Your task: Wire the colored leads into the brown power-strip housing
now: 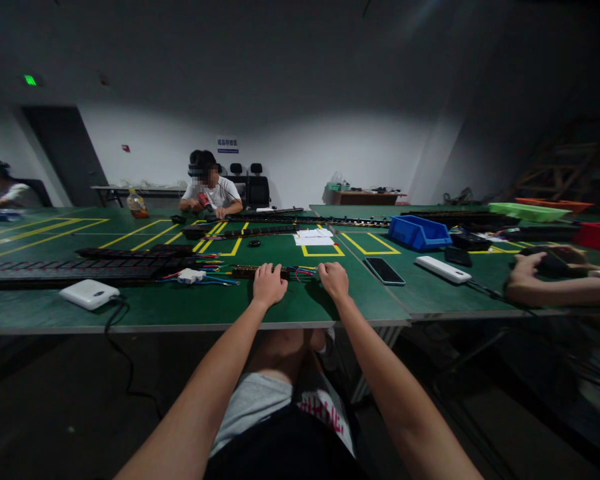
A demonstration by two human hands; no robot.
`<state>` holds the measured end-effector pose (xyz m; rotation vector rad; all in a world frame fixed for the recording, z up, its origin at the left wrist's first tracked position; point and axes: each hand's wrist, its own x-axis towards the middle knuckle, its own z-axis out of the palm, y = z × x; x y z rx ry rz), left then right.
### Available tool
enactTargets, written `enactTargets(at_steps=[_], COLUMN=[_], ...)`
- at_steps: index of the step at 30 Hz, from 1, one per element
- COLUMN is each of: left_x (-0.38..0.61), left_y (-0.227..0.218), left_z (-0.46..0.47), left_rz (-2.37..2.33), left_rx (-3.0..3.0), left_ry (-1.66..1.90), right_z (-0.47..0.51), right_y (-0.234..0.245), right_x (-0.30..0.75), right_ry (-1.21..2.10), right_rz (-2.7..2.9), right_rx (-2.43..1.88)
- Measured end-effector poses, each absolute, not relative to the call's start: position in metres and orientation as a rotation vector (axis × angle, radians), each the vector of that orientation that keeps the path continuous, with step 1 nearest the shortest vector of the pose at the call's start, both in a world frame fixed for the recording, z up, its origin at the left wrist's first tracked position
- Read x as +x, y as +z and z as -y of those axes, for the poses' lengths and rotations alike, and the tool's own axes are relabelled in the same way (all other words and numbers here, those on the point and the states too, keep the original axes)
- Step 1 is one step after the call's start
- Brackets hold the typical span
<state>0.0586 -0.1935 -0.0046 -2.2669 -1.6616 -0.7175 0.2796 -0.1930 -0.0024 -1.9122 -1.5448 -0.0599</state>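
Observation:
My left hand rests over a short dark strip with gold-coloured edges, its fingers bent down around the strip. Thin coloured wires, red, blue and yellow among them, come out of the strip's right end. Just past the wire tips is my right hand, closed in a pinch; whatever its fingers hold is hidden. To the left of the strip, long black strips lie side by side, with more wire ends and a white connector block.
The green table carries yellow tape outlines. Near me are a white power bank, a phone and another white power bank. A blue bin and papers lie farther back. Co-workers sit opposite and at right.

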Motion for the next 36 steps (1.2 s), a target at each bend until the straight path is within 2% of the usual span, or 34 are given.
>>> enactTargets(at_steps=[6,11,19,26,33,36], left_x=[0.0586,0.0587,0.0586,0.0587,0.0589,0.0587], left_y=[-0.0041,-0.0036,-0.0033,-0.0044,-0.0045,-0.0037], left_z=[0.1936,0.1941,0.1941,0.1931,0.1936,0.1941], left_rz=[1.660,1.659,1.656,1.650,1.649,1.647], left_rx=[-2.273,-2.273,-2.271,-2.264,-2.260,-2.263], left_ry=[-0.718,-0.717,-0.712,-0.699,-0.699,-0.702], right_z=[0.1938,0.1937,0.1945,0.1965,0.1992,0.1996], right_y=[-0.0020,-0.0017,0.0010,0.0025,0.0048,0.0055], right_x=[0.2793,0.2787,0.2753,0.2770,0.2770,0.2764], right_ry=[0.076,-0.019,0.058,-0.004,0.106,0.058], right_rz=[1.629,1.540,1.744,1.515,1.647,1.616], right_rx=[-1.940,-1.891,-1.974,-1.955,-2.003,-1.991])
